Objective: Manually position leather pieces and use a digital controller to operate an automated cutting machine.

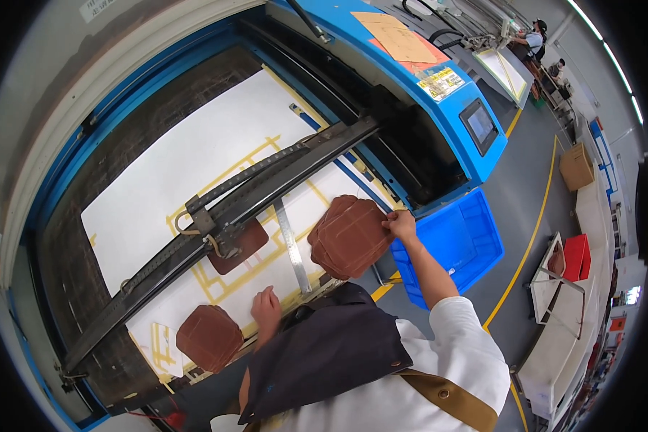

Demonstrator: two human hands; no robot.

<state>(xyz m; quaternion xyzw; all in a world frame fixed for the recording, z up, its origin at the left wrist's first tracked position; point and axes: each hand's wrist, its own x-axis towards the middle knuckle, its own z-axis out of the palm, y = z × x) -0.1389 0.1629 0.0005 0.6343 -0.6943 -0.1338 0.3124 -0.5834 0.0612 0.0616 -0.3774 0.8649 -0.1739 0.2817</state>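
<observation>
My right hand (401, 225) pinches the right edge of the top piece in a fanned stack of brown leather panels (349, 237) on the machine bed. My left hand (266, 309) is beside the bed's near edge, its fingers loosely bent and apart, with nothing seen in them. To its left lies a smaller stack of brown leather panels (209, 338). One brown panel (239, 246) rests on the white, yellow-taped sheet (158, 173), partly hidden under the machine's moving head (219, 241).
A black gantry beam (266, 193) crosses the bed diagonally. A metal ruler (291, 248) lies between the panels. The blue machine housing carries a screen (478, 124). A blue plastic crate (450, 241) stands at the right. Farther off are a red bin (577, 257), a cardboard box (576, 168) and other people.
</observation>
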